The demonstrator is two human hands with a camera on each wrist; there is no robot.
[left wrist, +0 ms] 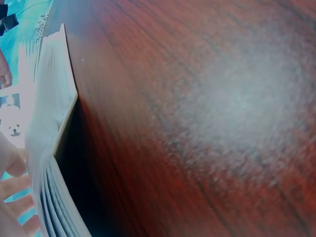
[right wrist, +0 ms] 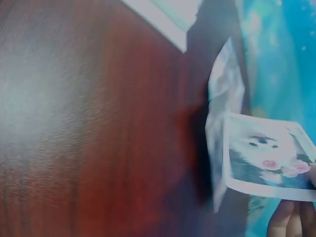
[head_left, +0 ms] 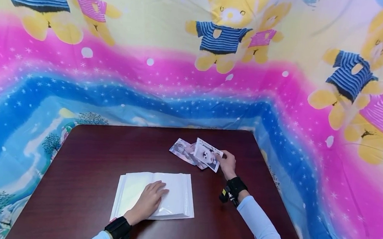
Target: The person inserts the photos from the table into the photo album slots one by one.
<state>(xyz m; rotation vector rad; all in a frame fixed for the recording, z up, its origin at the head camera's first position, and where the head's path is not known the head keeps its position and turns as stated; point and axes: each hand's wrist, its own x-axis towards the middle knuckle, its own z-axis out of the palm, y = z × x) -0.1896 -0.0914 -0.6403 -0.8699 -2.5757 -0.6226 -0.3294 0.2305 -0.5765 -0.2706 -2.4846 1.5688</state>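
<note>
A photo album point(head_left: 133, 190) with white pages and clear sleeves lies open near the front of the table. My left hand point(head_left: 149, 198) rests on it around the middle and right page, fingers extended. In the left wrist view the album's stacked pages point(left wrist: 54, 74) show edge-on beside the fingers. At the back right, my right hand point(head_left: 227, 164) pinches the edge of a white-bordered photo point(head_left: 205, 153). The right wrist view shows a white dog and pink roses on this photo point(right wrist: 269, 153), thumb above and fingers beneath. Other photos point(head_left: 181, 151) lie on the table, partly hidden behind it.
The dark brown wooden table point(head_left: 94, 157) has rounded corners. A cloth printed with bears point(head_left: 223, 35) hangs around its back and sides. Black straps with small cameras point(head_left: 235, 188) sit on both wrists.
</note>
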